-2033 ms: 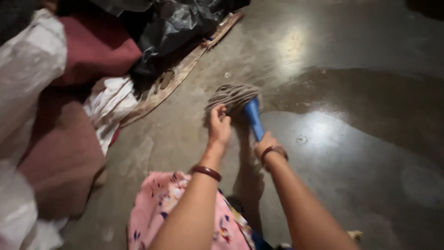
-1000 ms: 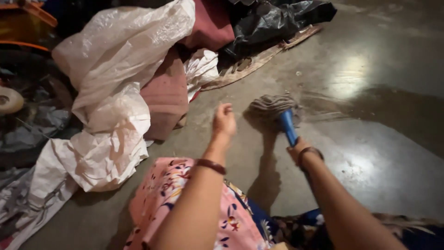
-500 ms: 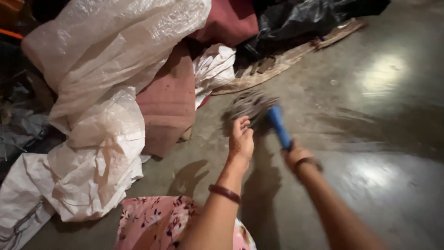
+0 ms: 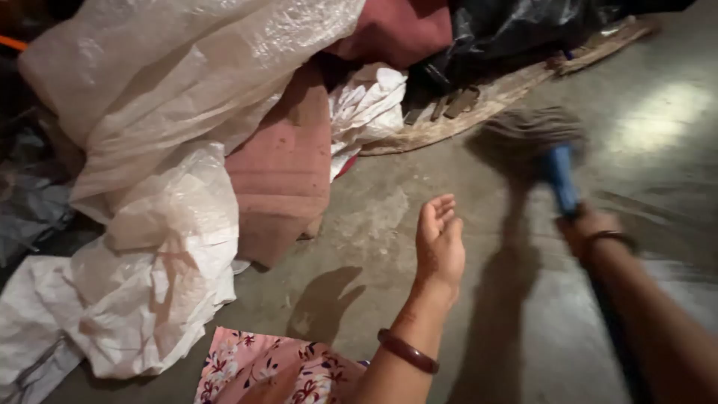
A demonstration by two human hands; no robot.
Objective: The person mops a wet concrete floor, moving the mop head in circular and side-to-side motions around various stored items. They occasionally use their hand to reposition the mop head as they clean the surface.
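My right hand (image 4: 591, 228) grips the blue handle (image 4: 559, 179) of a string mop, just below its grey head (image 4: 532, 133), which is blurred over the wet concrete floor (image 4: 389, 224). My left hand (image 4: 439, 241) hovers open above the floor, fingers loosely apart, holding nothing; it is left of the mop and not touching it. Both wrists wear dark red bangles. A pink floral garment (image 4: 262, 370) shows at the bottom edge.
A heap of translucent white plastic sacks (image 4: 157, 150) and a dusty red cushion (image 4: 288, 172) fills the left. Behind it lie black plastic sheeting (image 4: 516, 30) and a worn wooden plank (image 4: 493, 97) on the floor. Glossy wet floor spreads to the right.
The mop head has swung to the right and farther away with my right hand. My left hand has come off the mop strands and now hangs open over the floor.
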